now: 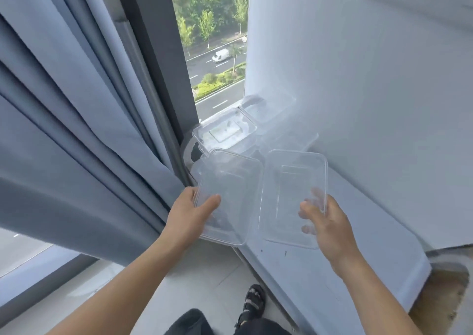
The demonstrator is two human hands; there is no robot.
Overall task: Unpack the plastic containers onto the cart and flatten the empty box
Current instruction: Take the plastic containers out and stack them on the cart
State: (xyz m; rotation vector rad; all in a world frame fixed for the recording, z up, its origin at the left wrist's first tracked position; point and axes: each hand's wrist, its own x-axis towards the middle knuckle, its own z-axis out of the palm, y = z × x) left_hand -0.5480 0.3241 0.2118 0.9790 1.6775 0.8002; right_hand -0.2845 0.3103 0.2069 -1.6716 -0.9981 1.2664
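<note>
The left hand point(194, 213) pinches the left container point(230, 194) and the right hand point(326, 223) the right container point(294, 188) by their near ends above the white worktop point(332, 278), where slick plastic could slip or strike the loose pile point(225, 130) beyond.

No text, label, brand, number or sign could be read anywhere. The clear plastic containers point(230, 196) showed only moulded shapes, and no letters could be made out on them. The white van point(220, 55), far outside, was too small and blurred to show any writing.
</note>
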